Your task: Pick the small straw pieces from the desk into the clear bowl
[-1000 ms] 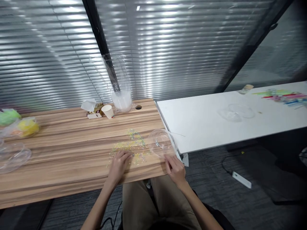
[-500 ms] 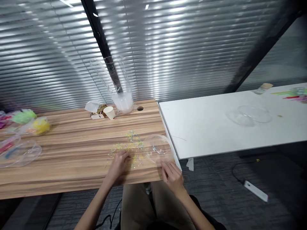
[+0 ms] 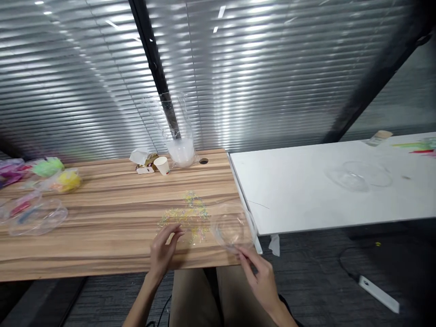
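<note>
Thin yellow, green and bluish bits [image 3: 184,213], like loose confetti, lie scattered on the wood-grain table [image 3: 112,227]. My left hand [image 3: 163,250] is at their near edge, thumb and fingers curved with a small gap between the tips; I see nothing held in it. My right hand [image 3: 260,274] pinches the near rim of a clear plastic bowl-like shell [image 3: 232,227] at the table's right end. The shell is see-through, and whether anything lies inside is blurred.
A paper cup [image 3: 162,165], a torn tissue box [image 3: 145,161] and a clear bag with white contents [image 3: 182,150] stand at the back. Bagged coloured material [image 3: 68,180] and clear shells [image 3: 39,218] lie left. More clear shells [image 3: 354,176] rest on the white table [image 3: 289,195].
My left hand has lifted a little off the bits, its fingers straighter. My right hand still grips the shell's rim, and the shell has shifted or tilted slightly. The camera view has moved.
</note>
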Demonstrator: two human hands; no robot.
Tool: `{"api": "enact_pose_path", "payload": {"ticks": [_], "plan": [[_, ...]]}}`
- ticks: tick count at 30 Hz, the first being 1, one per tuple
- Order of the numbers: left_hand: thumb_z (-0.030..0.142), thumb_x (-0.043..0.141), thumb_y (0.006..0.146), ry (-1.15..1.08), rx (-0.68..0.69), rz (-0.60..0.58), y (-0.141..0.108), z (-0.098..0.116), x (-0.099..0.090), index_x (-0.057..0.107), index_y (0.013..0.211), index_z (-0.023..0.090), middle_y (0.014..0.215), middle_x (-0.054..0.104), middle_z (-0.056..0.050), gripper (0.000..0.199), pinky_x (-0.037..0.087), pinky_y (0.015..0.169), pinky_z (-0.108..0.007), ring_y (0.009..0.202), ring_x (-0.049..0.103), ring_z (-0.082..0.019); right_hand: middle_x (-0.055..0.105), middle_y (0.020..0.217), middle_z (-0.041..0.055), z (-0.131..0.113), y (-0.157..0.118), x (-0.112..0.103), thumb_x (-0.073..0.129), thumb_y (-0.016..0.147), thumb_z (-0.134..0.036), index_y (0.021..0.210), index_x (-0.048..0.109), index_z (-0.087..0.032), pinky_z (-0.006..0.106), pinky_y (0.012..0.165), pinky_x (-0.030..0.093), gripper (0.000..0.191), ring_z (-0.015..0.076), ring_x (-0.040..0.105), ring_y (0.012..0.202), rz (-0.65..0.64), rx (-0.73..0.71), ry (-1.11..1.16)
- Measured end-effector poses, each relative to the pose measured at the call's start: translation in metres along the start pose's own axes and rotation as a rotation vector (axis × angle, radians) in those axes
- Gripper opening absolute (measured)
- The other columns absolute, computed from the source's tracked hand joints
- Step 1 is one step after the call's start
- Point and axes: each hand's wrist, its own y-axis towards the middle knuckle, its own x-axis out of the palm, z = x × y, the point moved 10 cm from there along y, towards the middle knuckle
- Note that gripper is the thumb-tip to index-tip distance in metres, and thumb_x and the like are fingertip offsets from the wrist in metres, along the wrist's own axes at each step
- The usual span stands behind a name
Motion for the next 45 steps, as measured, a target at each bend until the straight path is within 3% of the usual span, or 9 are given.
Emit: {"api": "enact_pose_path", "payload": {"ticks": [4,12,16,21,25,28,36,42,45], "plan": [[0.033,0.06,0.087,-0.073,-0.036,0.076,-0.002,0.026,-0.013,0.062,0.101,0.023,0.076,0.07,0.0,0.017,0.054,0.079,-0.034,0.072,0.067,-0.017,0.071,0.09,0.0047,-0.024,-0.015,-0.003,0.047,0.092,-0.013,0.111,0.063,-0.019,0.023,0.07,0.057,0.025,0.016,0.069,0.079,-0.055,-0.023,-0.057],[0.025,0.049,0.094,-0.119,0.386,-0.436,0.001,0.117,0.094,0.067,0.081,0.02,0.076,0.069,-0.005,0.022,0.05,0.076,-0.038,0.082,0.061,-0.021,0.068,0.078,0.0056,-0.056,-0.01,0.014,0.04,0.094,-0.013,0.105,0.063,-0.017,0.024,0.06,0.054,0.026,0.0156,0.066,0.067,-0.094,-0.102,-0.139],[0.024,0.051,0.093,-0.053,0.435,-0.403,0.004,0.125,0.093,0.068,0.086,0.021,0.093,0.07,-0.008,0.018,0.048,0.085,-0.045,0.096,0.059,-0.024,0.07,0.083,0.0063,-0.053,-0.01,0.01,0.042,0.094,-0.015,0.108,0.062,-0.017,0.023,0.064,0.056,0.024,0.016,0.068,0.072,-0.053,-0.103,-0.153],[0.024,0.049,0.094,-0.013,0.344,-0.281,0.025,0.066,0.056,0.068,0.094,0.021,0.095,0.07,-0.007,0.019,0.046,0.089,-0.042,0.093,0.061,-0.021,0.071,0.098,0.0057,-0.026,-0.011,0.002,0.047,0.093,-0.015,0.116,0.059,-0.02,0.023,0.073,0.057,0.026,0.0165,0.069,0.086,-0.054,-0.082,-0.144],[0.025,0.047,0.092,0.077,0.198,-0.367,0.062,-0.02,0.066,0.07,0.091,0.019,0.1,0.069,-0.009,0.024,0.048,0.088,-0.04,0.097,0.062,-0.023,0.072,0.096,0.0067,0.015,0.017,0.014,0.049,0.093,-0.02,0.11,0.064,-0.019,0.028,0.075,0.059,0.023,0.019,0.07,0.085,-0.106,0.039,-0.04],[0.022,0.04,0.093,0.088,0.163,-0.404,0.093,-0.057,0.087,0.07,0.099,0.016,0.11,0.066,-0.013,0.031,0.049,0.09,-0.04,0.104,0.061,-0.024,0.072,0.095,0.0087,0.051,0.054,0.036,0.048,0.093,-0.029,0.106,0.067,-0.017,0.032,0.074,0.058,0.026,0.0211,0.069,0.086,-0.169,0.173,0.088],[0.041,0.027,0.099,0.222,0.265,-0.757,0.084,-0.055,0.149,0.031,0.145,0.023,0.154,0.026,-0.007,0.05,0.017,0.115,-0.052,0.143,0.019,-0.024,0.069,0.103,0.0095,0.105,0.132,0.069,0.053,0.089,-0.038,0.108,0.066,-0.016,0.036,0.082,0.054,0.032,0.0217,0.066,0.094,-0.284,0.292,0.167],[0.046,0.025,0.098,0.402,0.358,-0.731,0.051,-0.053,0.144,0.028,0.147,0.02,0.156,0.017,-0.011,0.055,0.019,0.113,-0.052,0.143,0.009,-0.032,0.07,0.096,0.0075,0.062,0.132,0.056,0.048,0.092,-0.027,0.117,0.062,-0.018,0.032,0.08,0.054,0.03,0.0187,0.067,0.088,-0.164,0.087,0.074],[0.051,0.027,0.097,0.427,0.439,-0.708,0.035,-0.048,0.133,0.024,0.148,0.024,0.156,0.019,-0.008,0.057,0.019,0.112,-0.054,0.143,0.008,-0.035,0.069,0.099,0.0081,0.028,0.122,0.083,0.046,0.092,-0.018,0.11,0.064,-0.017,0.031,0.081,0.053,0.026,0.0182,0.065,0.09,-0.284,-0.109,-0.001]]}}
